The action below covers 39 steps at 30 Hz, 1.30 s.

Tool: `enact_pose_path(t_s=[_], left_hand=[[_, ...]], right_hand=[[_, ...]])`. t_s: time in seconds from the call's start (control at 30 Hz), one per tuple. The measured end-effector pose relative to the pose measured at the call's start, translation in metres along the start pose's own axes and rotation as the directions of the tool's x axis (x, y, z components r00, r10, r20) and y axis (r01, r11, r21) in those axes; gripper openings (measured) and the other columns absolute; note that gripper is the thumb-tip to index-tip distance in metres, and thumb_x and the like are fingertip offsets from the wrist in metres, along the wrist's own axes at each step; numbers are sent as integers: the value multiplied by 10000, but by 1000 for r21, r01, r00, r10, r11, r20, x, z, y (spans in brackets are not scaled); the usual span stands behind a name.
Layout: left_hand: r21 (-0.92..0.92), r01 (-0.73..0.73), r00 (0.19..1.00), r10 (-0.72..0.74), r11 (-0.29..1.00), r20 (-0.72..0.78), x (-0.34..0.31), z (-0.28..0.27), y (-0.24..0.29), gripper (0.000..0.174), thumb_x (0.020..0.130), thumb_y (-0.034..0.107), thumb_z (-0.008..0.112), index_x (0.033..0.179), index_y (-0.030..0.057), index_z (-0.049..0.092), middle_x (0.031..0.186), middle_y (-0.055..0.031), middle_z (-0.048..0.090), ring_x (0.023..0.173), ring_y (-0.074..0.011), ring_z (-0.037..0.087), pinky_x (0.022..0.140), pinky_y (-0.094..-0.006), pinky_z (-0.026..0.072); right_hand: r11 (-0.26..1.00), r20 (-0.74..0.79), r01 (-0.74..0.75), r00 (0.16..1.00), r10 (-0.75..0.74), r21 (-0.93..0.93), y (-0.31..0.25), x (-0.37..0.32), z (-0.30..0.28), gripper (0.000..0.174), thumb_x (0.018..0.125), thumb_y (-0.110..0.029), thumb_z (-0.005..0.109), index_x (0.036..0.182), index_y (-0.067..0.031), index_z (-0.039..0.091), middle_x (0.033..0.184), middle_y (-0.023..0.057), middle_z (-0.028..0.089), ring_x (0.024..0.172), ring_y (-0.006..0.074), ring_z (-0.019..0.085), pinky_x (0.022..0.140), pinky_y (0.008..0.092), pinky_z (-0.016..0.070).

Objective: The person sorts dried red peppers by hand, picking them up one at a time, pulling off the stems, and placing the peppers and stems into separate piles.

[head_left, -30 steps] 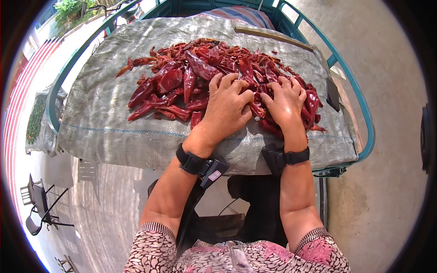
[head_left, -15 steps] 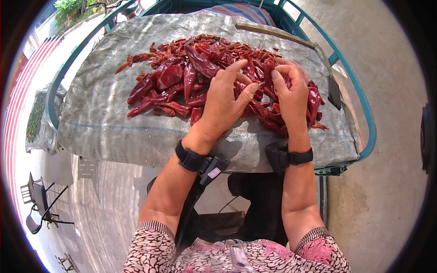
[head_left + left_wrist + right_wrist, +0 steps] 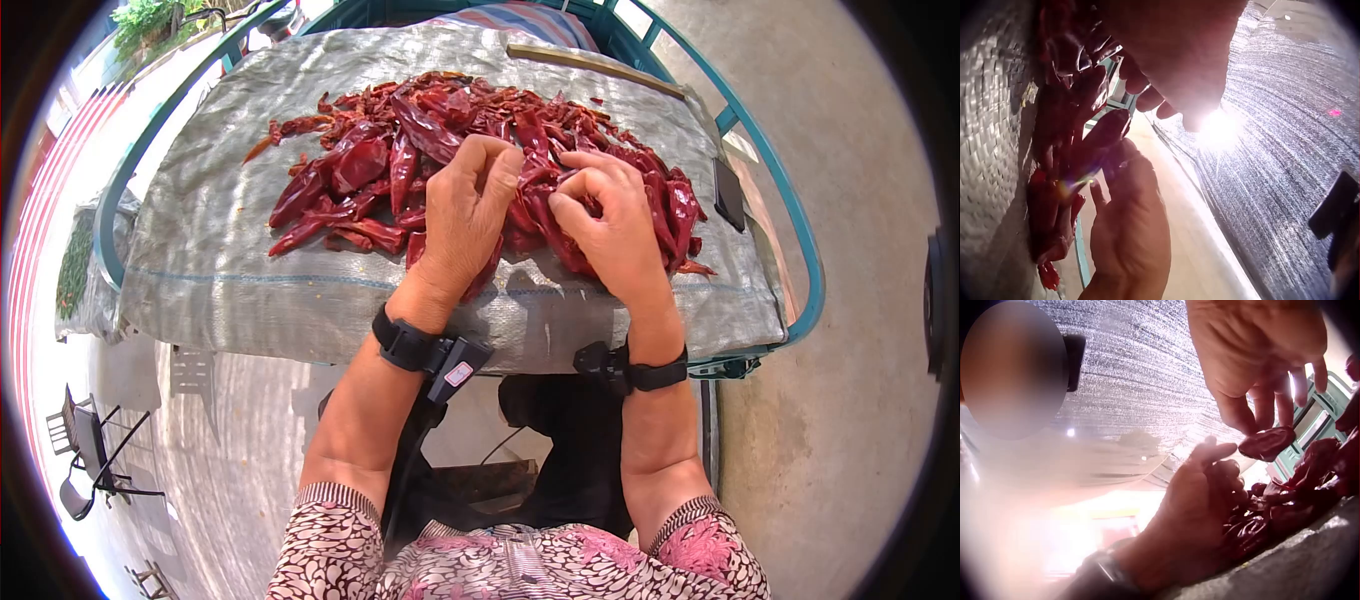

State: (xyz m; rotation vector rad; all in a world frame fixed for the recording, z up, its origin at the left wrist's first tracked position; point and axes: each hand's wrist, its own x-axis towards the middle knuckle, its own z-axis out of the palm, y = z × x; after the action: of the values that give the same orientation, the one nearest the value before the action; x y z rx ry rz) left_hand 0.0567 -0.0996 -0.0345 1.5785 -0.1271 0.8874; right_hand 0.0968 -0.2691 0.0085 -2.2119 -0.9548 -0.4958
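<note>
My right hand (image 3: 618, 225) pinches a dried red chili (image 3: 1266, 444) by its fingertips, just above the front of the chili pile (image 3: 365, 165). The same chili shows end-on past the fingers in the left wrist view. Close on its left, my left hand (image 3: 462, 215) hovers over the pile's front edge, thumb beside the bent index finger. Its other fingers curl loosely, and nothing shows between them. The pile mixes large glossy whole chilies with smaller broken pieces towards the back.
The pile lies on a grey woven sheet (image 3: 240, 310) spread over a cart with a teal rail (image 3: 775, 170). A wooden stick (image 3: 595, 68) lies along the back, and a black phone (image 3: 729, 195) at the right edge. A folding chair (image 3: 95, 450) stands on the floor at left.
My left hand has dropped its raised index finger and drawn thumb and finger together. The right hand has come left and nearer, from the pile's right side, with a chili in its fingertips.
</note>
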Motion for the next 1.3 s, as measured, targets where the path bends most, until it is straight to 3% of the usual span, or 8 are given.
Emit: enact_pose_path(t_s=[0.17, 0.23, 0.3, 0.57, 0.9, 1.1, 1.23, 1.3], left_hand=[[353, -284, 938, 182, 892, 296, 2, -2, 0, 177, 854, 193, 773, 954, 69, 696, 846, -50, 627, 825, -198, 582, 740, -332, 478], [446, -440, 872, 254, 779, 418, 2, -2, -4, 179, 822, 194, 783, 929, 76, 700, 837, -61, 619, 874, -245, 563, 799, -364, 472], [463, -425, 878, 230, 777, 420, 2, -2, -5, 157, 812, 185, 779, 903, 83, 702, 884, -72, 630, 907, -271, 549, 850, -390, 458], [443, -416, 902, 300, 794, 310, 4, 0, -4, 105, 830, 104, 751, 908, 68, 692, 924, -73, 632, 918, -274, 575, 824, -392, 482], [401, -353, 930, 270, 845, 250, 4, 0, -5, 147, 883, 103, 720, 1018, 58, 686, 913, -84, 639, 891, -264, 591, 809, -373, 488], [295, -233, 968, 190, 927, 166, 1, 1, -1, 191, 975, 149, 670, 1128, 36, 668, 932, -91, 655, 881, -216, 621, 807, -340, 502], [298, -272, 960, 237, 915, 149, 2, 2, -10, 151, 1011, 84, 604, 1136, 18, 657, 913, -86, 655, 840, -162, 633, 755, -301, 511], [280, -194, 981, 178, 940, 81, 1, 2, -15, 139, 1020, 53, 577, 1128, 18, 656, 887, -73, 656, 813, -132, 631, 727, -279, 508]], right_hand=[[993, -151, -109, 984, 100, -55, 25, 1, -6, 130, 850, -233, 719, 880, -109, 746, 1224, 100, 690, 1288, 325, 515, 1089, 493, 363], [948, -242, -210, 958, 151, -239, 33, 2, -20, 161, 859, -263, 720, 951, -136, 752, 1269, 95, 665, 1311, 321, 494, 1081, 515, 365], [853, -314, -281, 938, 148, -439, 35, 0, -27, 184, 860, -272, 722, 991, -144, 750, 1296, 90, 652, 1321, 320, 484, 1089, 520, 354], [763, -58, -210, 973, 222, -612, 39, -8, -15, 379, 806, -358, 791, 1080, -99, 752, 1472, 144, 525, 1443, 361, 351, 1173, 574, 220], [903, -200, -244, 963, 182, -354, 45, 2, 3, 153, 755, -225, 759, 845, -102, 744, 1287, 123, 675, 1376, 336, 439, 1167, 542, 234], [990, -142, 100, 986, -86, 98, 11, 7, 0, 92, 786, -130, 761, 839, -69, 717, 1239, 105, 697, 1315, 344, 505, 1135, 458, 337], [990, -222, 96, 972, -71, 103, 13, 8, 5, 93, 820, -135, 754, 863, -64, 710, 1163, 96, 723, 1223, 310, 574, 1082, 431, 398], [983, -354, -46, 929, 107, 176, 13, 9, 3, 103, 848, -151, 751, 861, -57, 710, 1144, 100, 725, 1166, 306, 593, 1038, 424, 423]])
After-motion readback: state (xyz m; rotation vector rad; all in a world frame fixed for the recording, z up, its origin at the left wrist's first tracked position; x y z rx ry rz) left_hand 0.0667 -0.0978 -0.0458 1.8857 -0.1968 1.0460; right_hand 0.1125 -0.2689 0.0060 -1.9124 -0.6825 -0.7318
